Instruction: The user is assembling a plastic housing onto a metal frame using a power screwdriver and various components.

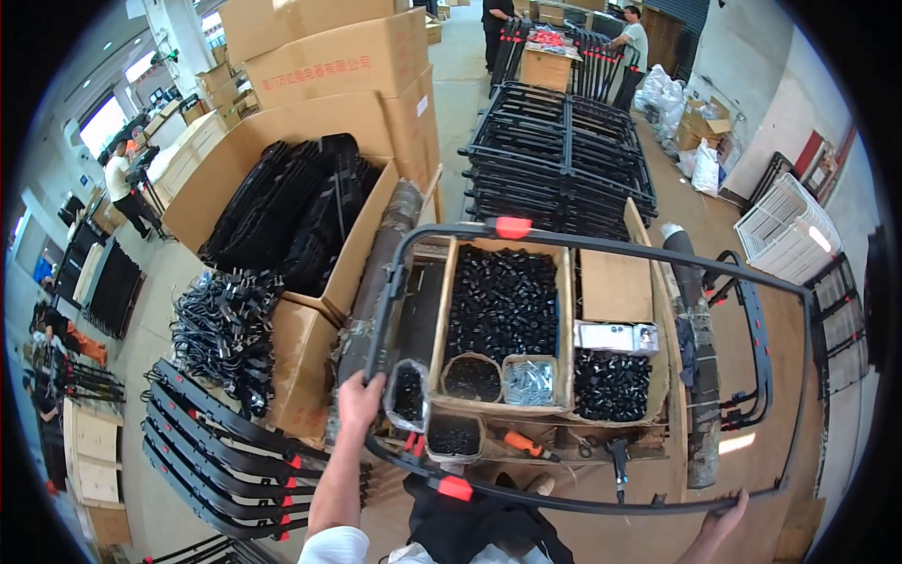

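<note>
A large black rectangular tube frame (pixel 583 505) with rounded corners is held tilted over the workbench. My left hand (pixel 360 402) is closed round its left bar. At the lower right, my right hand (pixel 725 520) grips the near bar, its fingers partly hidden. One red clip (pixel 513 227) sits on the far bar and another red clip (pixel 456 488) on the near bar. Through the frame show small black plastic parts (pixel 503 301), silver screws (pixel 529 383), an orange-bodied power tool (pixel 526 444), a black power driver (pixel 618 461) and scissors (pixel 587 446).
Curved black bars with red clips (pixel 225 461) and a heap of cables (pixel 225 329) lie left. Beyond stands an open carton (pixel 383 202) of black parts. Stacked black frames (pixel 564 155) fill the far side. White racks (pixel 789 230) lean right; several people work farther off.
</note>
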`<control>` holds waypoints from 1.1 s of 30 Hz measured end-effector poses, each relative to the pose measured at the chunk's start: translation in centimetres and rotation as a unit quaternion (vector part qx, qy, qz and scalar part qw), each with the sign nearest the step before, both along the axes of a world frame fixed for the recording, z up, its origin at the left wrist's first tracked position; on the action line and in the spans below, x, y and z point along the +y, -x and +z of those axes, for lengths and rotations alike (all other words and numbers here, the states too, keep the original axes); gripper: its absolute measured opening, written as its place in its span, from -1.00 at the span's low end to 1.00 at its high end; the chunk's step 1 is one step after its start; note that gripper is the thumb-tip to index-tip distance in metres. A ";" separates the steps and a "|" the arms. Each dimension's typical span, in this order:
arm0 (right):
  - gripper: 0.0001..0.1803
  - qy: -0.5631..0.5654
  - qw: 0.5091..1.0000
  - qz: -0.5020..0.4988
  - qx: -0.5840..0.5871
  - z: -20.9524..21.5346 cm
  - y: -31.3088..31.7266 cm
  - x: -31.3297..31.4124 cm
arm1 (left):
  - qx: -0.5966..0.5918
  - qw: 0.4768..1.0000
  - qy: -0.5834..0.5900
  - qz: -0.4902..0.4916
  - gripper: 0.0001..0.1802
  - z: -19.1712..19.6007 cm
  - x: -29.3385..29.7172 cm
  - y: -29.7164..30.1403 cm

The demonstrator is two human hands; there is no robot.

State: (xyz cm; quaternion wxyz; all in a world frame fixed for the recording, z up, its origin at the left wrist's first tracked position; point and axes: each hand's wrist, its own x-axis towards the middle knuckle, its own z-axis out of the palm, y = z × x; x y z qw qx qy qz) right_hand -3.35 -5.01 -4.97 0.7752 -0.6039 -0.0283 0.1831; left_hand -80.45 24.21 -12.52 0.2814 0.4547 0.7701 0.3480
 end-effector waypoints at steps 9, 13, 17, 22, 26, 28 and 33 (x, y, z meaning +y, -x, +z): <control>-0.82 0.085 0.989 0.090 0.076 0.8 10.1 9.8 | 0.043 0.997 0.060 0.030 -0.69 -4.2 -1.7 9.6; -0.87 0.203 0.968 0.102 0.105 -4.1 8.5 8.6 | 0.207 0.978 0.003 -0.015 -0.70 -1.8 -2.5 8.7; -0.88 0.151 0.957 0.176 0.175 -11.8 7.2 7.4 | 0.225 0.972 -0.058 -0.030 -0.68 -6.1 -3.5 9.7; -0.66 0.474 0.819 0.316 -0.070 -19.9 7.4 5.3 | 0.289 0.953 -0.077 -0.051 -0.62 -7.7 -2.7 9.2; -0.28 0.590 0.655 0.331 -0.336 -23.1 10.6 11.5 | 0.387 0.921 -0.028 -0.022 -0.50 -5.0 -1.9 7.6; -0.20 0.610 0.640 0.332 -0.328 -23.5 11.3 13.5 | 0.368 0.927 -0.061 0.044 -0.54 -2.4 -0.9 3.2; -0.56 0.610 0.590 0.358 -0.390 -27.2 8.2 12.1 | 0.107 0.969 -0.108 -0.196 -0.66 -0.6 4.4 -13.4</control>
